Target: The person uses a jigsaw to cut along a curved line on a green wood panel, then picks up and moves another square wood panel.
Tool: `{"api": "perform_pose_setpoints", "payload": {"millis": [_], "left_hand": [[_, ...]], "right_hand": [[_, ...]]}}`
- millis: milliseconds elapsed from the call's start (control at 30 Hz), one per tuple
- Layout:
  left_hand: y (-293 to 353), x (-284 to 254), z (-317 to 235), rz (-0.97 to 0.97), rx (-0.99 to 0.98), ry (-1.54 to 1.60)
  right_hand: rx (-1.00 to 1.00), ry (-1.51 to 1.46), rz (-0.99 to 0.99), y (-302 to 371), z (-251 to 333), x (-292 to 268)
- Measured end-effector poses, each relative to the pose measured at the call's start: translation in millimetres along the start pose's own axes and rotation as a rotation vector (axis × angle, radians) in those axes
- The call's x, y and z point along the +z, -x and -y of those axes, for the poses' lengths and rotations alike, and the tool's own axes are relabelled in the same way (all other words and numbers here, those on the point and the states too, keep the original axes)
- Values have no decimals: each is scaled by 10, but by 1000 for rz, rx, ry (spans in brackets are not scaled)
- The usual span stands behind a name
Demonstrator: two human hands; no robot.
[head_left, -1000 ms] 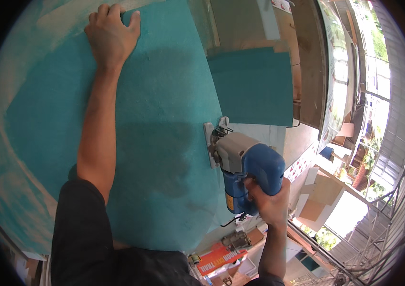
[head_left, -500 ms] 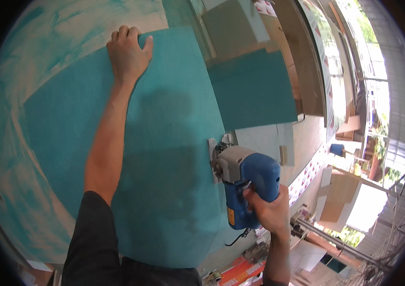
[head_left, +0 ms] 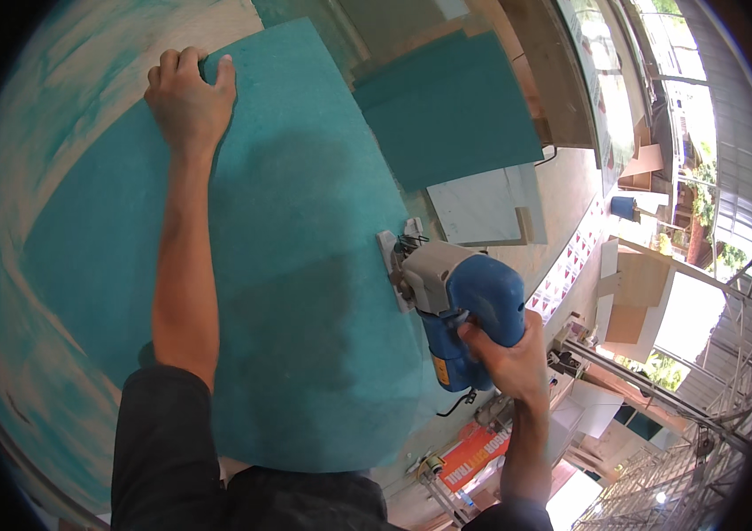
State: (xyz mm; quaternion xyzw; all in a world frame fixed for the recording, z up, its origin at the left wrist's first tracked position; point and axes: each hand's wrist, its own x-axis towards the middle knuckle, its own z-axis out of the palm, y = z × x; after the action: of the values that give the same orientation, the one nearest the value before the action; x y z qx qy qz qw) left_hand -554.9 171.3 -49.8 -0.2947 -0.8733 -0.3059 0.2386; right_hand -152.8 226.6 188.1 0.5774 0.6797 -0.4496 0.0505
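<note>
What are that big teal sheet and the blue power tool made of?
Teal sheet: perhaps painted board or laminate; its surface looks matte and it appears stiff.
Power tool: probably moulded plastic where blue, smooth with soft highlights; the grey base plate looks like dull metal, thin and hard-edged.

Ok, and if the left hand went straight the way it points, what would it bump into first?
The left hand would probably meet the pale, teal-smeared surface just past the edge of the teal sheet, though depth there is hard to judge.
</note>
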Motion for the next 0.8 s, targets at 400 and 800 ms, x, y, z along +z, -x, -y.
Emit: {"api": "perform_pose_setpoints", "payload": {"millis": [400, 800], "left_hand": [[-13, -138, -157, 127, -116, -105], [18, -110, -13, 97, -11, -79]], "right_hand": [[78, -35, -9, 8, 193, 10], [56, -11, 11, -70, 219, 14]]}}
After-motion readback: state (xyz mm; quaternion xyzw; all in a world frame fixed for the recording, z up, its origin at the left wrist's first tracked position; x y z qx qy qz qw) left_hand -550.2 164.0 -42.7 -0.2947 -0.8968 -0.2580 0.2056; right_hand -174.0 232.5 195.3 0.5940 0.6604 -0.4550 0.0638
